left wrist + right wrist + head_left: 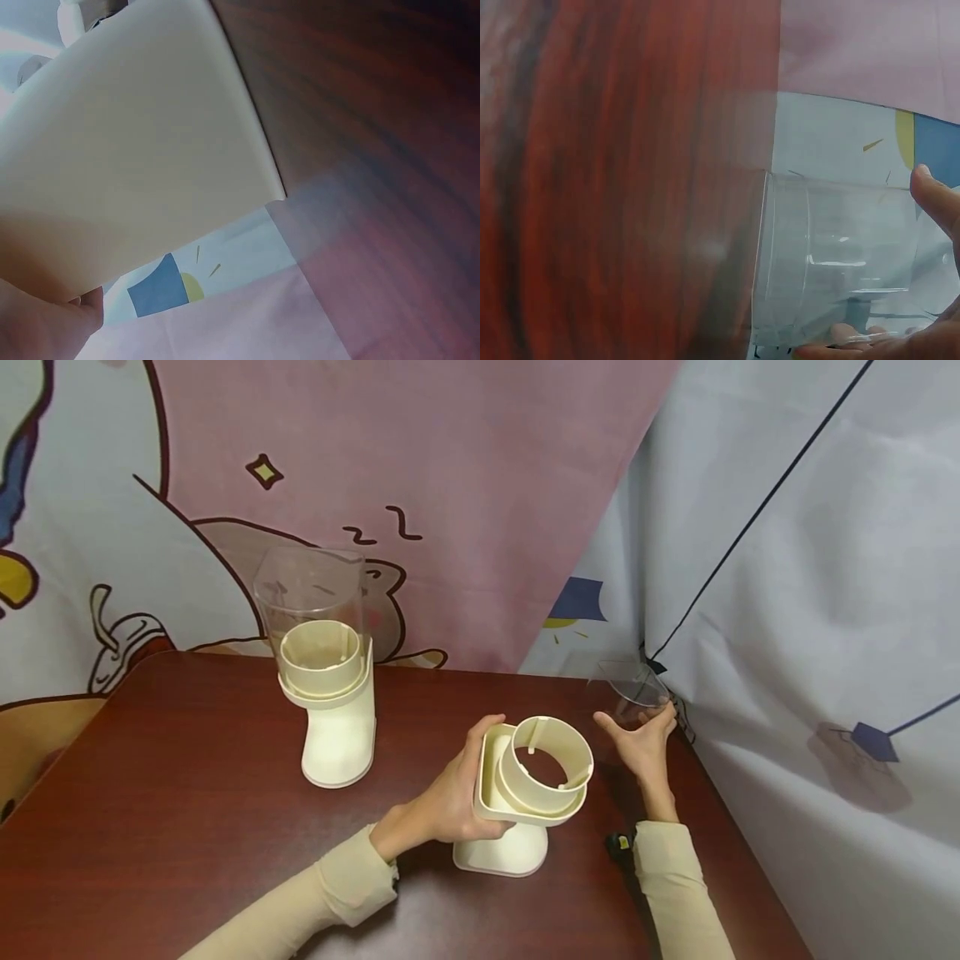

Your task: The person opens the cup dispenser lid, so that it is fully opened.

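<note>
My left hand (450,797) grips a cream plastic stand (487,768) with a round collar on top, its thumb at the far side and fingers under the near rim. The stand's smooth wall (142,142) fills much of the left wrist view. Whether its base touches the table cannot be told. My right hand (647,752) spans a clear plastic container (633,685) at the table's back right corner. In the right wrist view the thumb lies on one side of the clear container (840,255) and the fingers on the other.
A second cream stand (337,743) stands at the back left, with a clear container (311,581) around its collar. A small black object (618,845) lies beside the right sleeve. Printed cloth (480,485) hangs behind the dark red table (187,843) and along its right side.
</note>
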`<state>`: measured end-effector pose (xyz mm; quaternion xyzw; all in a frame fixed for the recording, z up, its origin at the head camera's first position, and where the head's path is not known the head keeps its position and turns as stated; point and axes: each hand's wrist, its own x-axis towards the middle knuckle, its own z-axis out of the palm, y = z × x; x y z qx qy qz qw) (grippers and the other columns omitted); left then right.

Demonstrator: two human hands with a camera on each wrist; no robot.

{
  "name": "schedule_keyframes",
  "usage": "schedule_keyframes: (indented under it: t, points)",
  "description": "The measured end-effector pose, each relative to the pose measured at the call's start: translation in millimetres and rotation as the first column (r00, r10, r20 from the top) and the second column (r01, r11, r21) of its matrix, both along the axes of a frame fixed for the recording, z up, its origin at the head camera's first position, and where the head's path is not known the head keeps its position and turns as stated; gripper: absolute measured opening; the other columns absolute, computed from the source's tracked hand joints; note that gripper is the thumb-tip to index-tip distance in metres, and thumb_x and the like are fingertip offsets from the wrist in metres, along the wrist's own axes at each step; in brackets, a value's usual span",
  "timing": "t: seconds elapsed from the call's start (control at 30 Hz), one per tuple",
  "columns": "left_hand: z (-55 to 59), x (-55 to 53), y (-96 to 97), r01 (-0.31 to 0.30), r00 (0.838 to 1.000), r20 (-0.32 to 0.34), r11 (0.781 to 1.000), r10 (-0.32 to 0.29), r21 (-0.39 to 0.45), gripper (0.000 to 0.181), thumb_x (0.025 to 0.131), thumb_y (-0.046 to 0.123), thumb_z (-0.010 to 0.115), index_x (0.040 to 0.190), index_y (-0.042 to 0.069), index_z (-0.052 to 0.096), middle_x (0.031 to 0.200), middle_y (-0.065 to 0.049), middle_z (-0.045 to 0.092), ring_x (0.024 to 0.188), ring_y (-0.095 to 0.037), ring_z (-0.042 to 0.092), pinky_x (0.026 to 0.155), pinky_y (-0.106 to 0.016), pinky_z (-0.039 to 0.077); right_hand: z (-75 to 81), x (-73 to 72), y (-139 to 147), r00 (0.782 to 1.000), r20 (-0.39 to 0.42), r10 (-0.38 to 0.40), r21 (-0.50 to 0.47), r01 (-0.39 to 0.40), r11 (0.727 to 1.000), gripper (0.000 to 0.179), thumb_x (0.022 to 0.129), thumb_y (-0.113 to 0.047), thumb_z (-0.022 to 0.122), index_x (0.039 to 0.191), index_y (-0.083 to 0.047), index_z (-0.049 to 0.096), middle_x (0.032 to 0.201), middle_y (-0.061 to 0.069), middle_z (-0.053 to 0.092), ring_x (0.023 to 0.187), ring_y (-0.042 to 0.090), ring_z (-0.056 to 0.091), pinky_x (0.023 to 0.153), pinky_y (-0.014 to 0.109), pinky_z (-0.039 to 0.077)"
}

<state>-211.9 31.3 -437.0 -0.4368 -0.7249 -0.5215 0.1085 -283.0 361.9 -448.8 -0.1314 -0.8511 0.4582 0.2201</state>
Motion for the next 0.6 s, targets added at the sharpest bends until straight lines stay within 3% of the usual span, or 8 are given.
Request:
schedule_keyframes:
  t: [0.43, 0.6]
  points:
    - [-1.4, 0.7, -1.0, 0.007, 1.0, 0.008, 1.0, -0.007, 0.009, 0.124, 0.057, 0.017, 0.086, 0.153, 0.008, 0.008, 0.138, -0.011, 0.046, 0.118, -0.02, 0.053, 0.104, -0.034, 0.044, 1.3, 3.2, 7.8, 0.991, 0.122, 0.058, -0.107, -0.045, 0.993, 0.128, 0.077, -0.037, 0.085, 0.156, -0.013, -0.012, 0.158, 0.026, 0.005, 0.147, 0.043, 0.022, 0.118, 0.053, 0.027]
    - [-0.3, 1.9, -0.6, 0.01, 1.0, 0.024, 1.0, -0.01, 0.008, 0.124, 0.056, 0.017, 0.087, 0.153, 0.008, 0.009, 0.138, -0.011, 0.046, 0.118, -0.02, 0.053, 0.104, -0.035, 0.044, 23.0, 12.2, 21.4, 0.955, 0.254, 0.151, -0.137, -0.119, 0.983, 0.128, 0.082, -0.047, 0.078, 0.156, -0.017, -0.023, 0.164, 0.024, -0.006, 0.151, 0.042, 0.007, 0.12, 0.058, 0.019]
